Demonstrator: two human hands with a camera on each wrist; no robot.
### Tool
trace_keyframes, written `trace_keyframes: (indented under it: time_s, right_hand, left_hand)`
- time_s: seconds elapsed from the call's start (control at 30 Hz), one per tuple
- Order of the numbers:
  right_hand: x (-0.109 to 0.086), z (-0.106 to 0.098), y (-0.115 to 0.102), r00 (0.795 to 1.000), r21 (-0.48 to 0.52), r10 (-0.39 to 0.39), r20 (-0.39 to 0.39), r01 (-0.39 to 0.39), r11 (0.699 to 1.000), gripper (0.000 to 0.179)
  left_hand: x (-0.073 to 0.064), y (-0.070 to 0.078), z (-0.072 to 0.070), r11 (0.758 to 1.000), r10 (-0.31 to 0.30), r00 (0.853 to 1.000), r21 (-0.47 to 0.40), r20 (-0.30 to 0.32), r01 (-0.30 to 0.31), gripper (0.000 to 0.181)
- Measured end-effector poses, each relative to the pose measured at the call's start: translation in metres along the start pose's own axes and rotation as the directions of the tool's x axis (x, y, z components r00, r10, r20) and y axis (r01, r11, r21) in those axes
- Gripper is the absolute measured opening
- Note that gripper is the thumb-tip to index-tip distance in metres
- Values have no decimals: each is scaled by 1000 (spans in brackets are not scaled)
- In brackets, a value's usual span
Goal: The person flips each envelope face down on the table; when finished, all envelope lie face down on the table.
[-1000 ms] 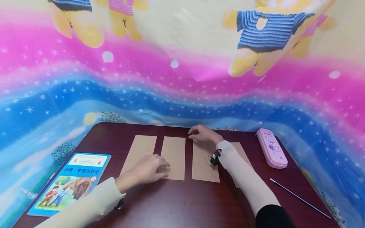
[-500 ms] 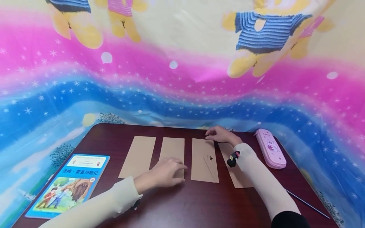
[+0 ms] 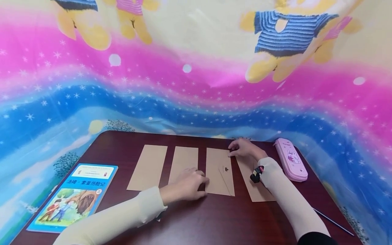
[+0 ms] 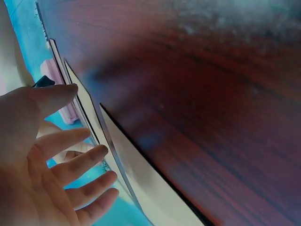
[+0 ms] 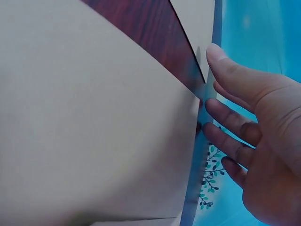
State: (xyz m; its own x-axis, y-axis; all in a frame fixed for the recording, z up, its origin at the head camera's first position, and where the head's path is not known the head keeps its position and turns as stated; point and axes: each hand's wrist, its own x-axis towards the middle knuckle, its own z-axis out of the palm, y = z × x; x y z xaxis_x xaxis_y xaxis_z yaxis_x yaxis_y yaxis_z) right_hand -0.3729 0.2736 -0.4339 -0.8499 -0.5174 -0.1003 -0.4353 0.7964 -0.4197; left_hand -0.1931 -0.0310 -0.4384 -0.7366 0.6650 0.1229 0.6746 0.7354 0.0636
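Several flat brown kraft-paper pieces lie in a row on the table. The leftmost brown piece [image 3: 147, 168] is plain. Over the lower part of the second brown piece [image 3: 184, 158] hovers my left hand [image 3: 186, 186], its fingertips at the edge of the third. In the left wrist view the fingers are spread and loosely bent, holding nothing. The third brown piece [image 3: 215, 166] bears a small crown print and a slanting line. My right hand [image 3: 246, 149] is above the far end of the fourth brown piece [image 3: 258, 192], partly hiding it; its fingers look apart and hold nothing.
A blue picture-covered book [image 3: 73, 197] lies at the left of the dark red table [image 3: 214, 221]. On the right are a pink pencil case [image 3: 291, 160] and a thin dark stick [image 3: 333, 222], partly behind my right sleeve. A patterned cloth [image 3: 183, 92] hangs behind the table.
Both hands have moved to the right. My left hand has passed from the first two brown pieces to the third's edge; my right hand has gone from the third to the fourth.
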Motion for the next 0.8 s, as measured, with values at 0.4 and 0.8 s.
trace_keyframes:
  time_s: [0.4, 0.8]
  right_hand:
    - [4, 5, -10, 996, -130, 91, -22, -93, 987, 35]
    - [11, -3, -21, 986, -118, 156, 54, -149, 982, 32]
  left_hand:
    - [8, 8, 10, 992, 29, 998, 126, -58, -22, 13]
    - [17, 18, 6, 980, -63, 998, 192, 22, 58, 23]
